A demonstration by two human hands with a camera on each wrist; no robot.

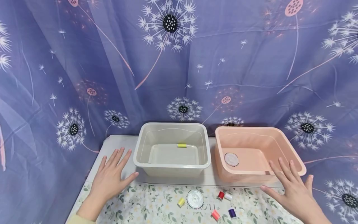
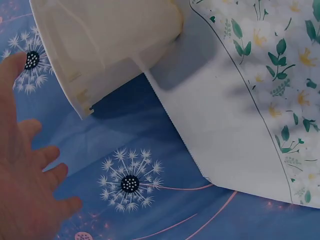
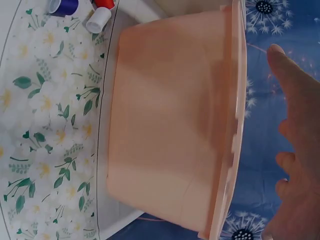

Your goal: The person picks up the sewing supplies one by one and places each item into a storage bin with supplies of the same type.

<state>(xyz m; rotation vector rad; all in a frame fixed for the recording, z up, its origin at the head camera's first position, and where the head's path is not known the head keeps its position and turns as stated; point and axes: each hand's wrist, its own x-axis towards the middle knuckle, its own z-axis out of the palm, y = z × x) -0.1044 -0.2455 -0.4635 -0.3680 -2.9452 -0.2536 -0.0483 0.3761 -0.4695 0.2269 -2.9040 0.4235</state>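
Observation:
My left hand (image 1: 109,177) hovers with fingers spread, left of the grey-white basin (image 1: 172,171), holding nothing. On the other side, my right hand (image 1: 295,194) is also spread and empty, its fingertips overlapping the front rim of the pink basin (image 1: 235,175) in the head view. Inside the grey-white basin lies a yellow thread spool (image 1: 181,145). A round wheel of pins (image 1: 231,159) sits in the pink basin. Between the hands, on the floral cloth, are another pin wheel (image 1: 195,199) and spools: yellow (image 1: 181,202), red (image 1: 221,195), white (image 1: 228,196), coral (image 1: 215,215) and dark purple (image 1: 232,213).
The basins stand side by side at the back of a white table (image 1: 123,143), whose front part is covered by the floral cloth (image 1: 151,202). A blue-purple curtain (image 1: 156,102) with dandelion prints hangs behind and along both sides.

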